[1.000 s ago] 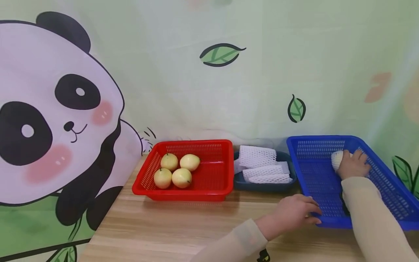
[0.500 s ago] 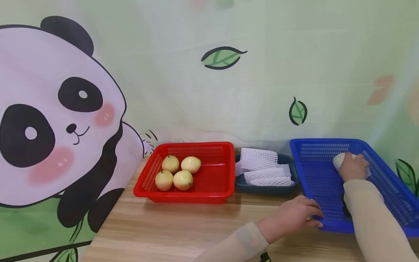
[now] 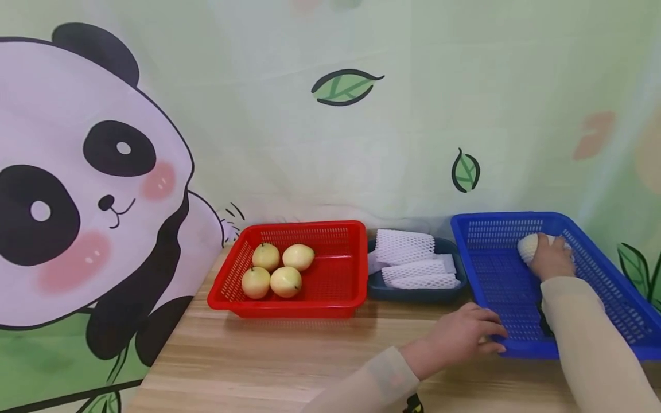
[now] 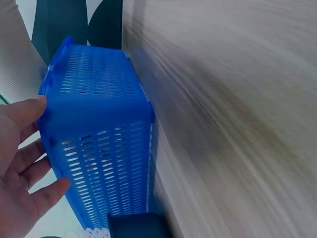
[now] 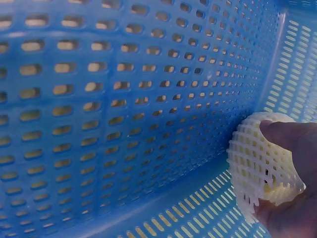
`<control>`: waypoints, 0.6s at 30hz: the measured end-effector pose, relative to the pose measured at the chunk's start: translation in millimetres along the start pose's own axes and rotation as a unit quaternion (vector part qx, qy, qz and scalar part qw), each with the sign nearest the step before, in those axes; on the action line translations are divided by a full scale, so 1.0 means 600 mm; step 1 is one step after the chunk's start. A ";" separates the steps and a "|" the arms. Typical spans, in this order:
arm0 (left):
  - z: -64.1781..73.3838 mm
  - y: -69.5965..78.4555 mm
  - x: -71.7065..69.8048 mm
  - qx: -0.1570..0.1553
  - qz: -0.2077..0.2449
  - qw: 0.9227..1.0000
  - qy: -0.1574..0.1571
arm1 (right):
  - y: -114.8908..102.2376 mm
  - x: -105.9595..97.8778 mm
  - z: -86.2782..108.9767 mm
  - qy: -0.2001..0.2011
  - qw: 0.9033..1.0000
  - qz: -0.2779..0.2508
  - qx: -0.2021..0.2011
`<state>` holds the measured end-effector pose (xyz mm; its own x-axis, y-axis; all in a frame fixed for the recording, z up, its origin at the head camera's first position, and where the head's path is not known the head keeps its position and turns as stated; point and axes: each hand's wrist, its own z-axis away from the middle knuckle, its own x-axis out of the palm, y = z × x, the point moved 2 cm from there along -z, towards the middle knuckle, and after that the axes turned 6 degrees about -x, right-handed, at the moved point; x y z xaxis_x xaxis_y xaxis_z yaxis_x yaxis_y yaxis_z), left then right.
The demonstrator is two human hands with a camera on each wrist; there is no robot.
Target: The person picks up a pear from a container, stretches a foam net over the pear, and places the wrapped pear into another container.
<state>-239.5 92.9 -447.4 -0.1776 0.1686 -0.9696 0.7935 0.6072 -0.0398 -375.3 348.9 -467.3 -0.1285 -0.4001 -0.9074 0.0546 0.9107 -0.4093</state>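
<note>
In the back right of the blue basket (image 3: 508,347), my right hand (image 3: 553,259) holds a pear (image 3: 528,248) wrapped in a white foam net. In the right wrist view, thumb and fingers grip the netted pear (image 5: 252,163) from two sides, low by the basket's slotted wall (image 5: 163,84); yellowish skin shows through the mesh. My left hand (image 3: 467,332) holds the near left corner of the blue basket. The left wrist view has its thumb and fingers (image 4: 49,193) at the rim, some of them behind it.
A red basket (image 3: 310,310) with several bare pears (image 3: 286,281) stands left on the wooden table (image 3: 268,350). Between the two baskets sits a dark blue tray (image 3: 418,295) with white foam nets (image 3: 405,246). A printed panda cloth (image 3: 248,115) hangs right behind.
The right hand and the netted pear have shifted slightly left within the blue basket, and more of the pear shows now. The left hand stays at the basket's corner.
</note>
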 end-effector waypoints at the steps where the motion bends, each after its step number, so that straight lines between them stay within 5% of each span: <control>1: 0.001 0.000 0.001 -0.002 0.001 1.000 -0.007 | -0.001 0.000 0.000 -0.001 1.000 0.002 0.002; 10: 0.011 0.002 0.001 0.010 -0.025 0.999 -0.026 | -0.009 0.002 -0.005 -0.027 0.998 -0.012 0.049; 18: 0.010 0.003 -0.006 0.031 -0.041 0.999 -0.016 | -0.017 -0.012 -0.002 -0.032 0.998 -0.015 0.046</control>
<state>-233.7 88.8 -445.7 -0.2257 0.0936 -0.9697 0.8115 0.5689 -0.1340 -375.9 342.9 -456.5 -0.0673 -0.4351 -0.8978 0.1436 0.8863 -0.4403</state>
